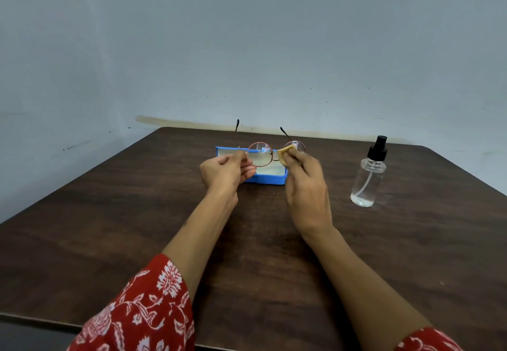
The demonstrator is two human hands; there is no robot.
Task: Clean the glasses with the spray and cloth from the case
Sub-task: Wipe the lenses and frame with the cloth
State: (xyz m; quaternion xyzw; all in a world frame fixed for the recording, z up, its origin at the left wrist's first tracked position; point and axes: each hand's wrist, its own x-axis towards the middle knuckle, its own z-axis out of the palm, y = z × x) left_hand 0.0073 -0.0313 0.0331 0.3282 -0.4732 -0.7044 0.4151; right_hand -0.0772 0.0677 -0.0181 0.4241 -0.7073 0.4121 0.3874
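Round-lensed glasses with a thin reddish metal frame, held up in the air above the far middle of the table, lenses toward the person, both temple arms open and pointing away toward the wall. Left hand pinches the frame at the left hinge corner, fingers curled around it, thumb on the near side. Right hand holds a small pale yellow cloth bunched at the fingertips and pressed against the right-side lens; most of that lens is covered by cloth and fingers, only its upper rim showing. Left-side lens is uncovered, and the case shows through it. Directly behind and below the glasses, a blue case lies open on the table with a pale lining, partly hidden by both hands. Off to the right, well apart from the hands, a clear spray bottle stands upright with a black pump top; a little liquid sits at the bottom, dip tube visible inside. Dark wood-grain table. Plain grey-blue wall behind. Red sleeve with white floral print on the left forearm; a matching patch at the lower right edge.
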